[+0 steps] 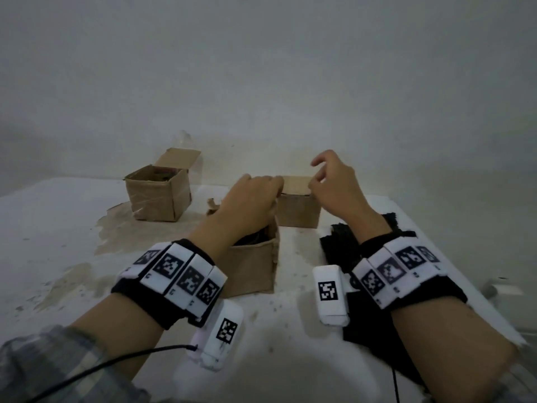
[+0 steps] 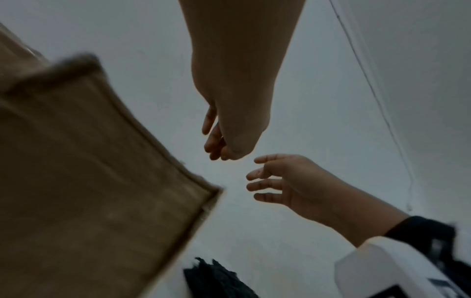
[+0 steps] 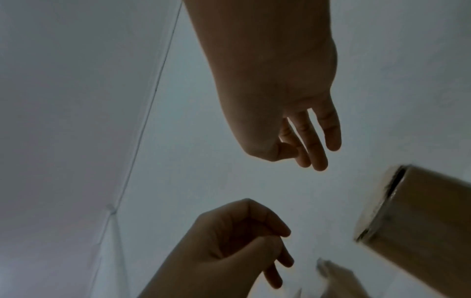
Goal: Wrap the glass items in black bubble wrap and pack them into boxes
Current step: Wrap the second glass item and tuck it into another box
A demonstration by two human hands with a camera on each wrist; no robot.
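Three brown cardboard boxes stand on the white table. My left hand (image 1: pixel 271 189) hovers over the near open box (image 1: pixel 252 267), which has something dark inside. Its fingers are loosely curled and empty in the left wrist view (image 2: pixel 216 148). My right hand (image 1: pixel 319 173) hangs above the far middle box (image 1: pixel 297 209). That hand's fingers are relaxed and hold nothing (image 3: pixel 307 153). Black bubble wrap (image 1: pixel 340 245) lies on the table under my right forearm. The two hands are close together without touching.
A third box (image 1: pixel 158 199) stands open at the back left, its flap up and some contents inside. A faint clear shape (image 1: pixel 182 139) shows behind it. A plain wall rises behind the table. The table's right edge (image 1: pixel 465 271) runs near the bubble wrap.
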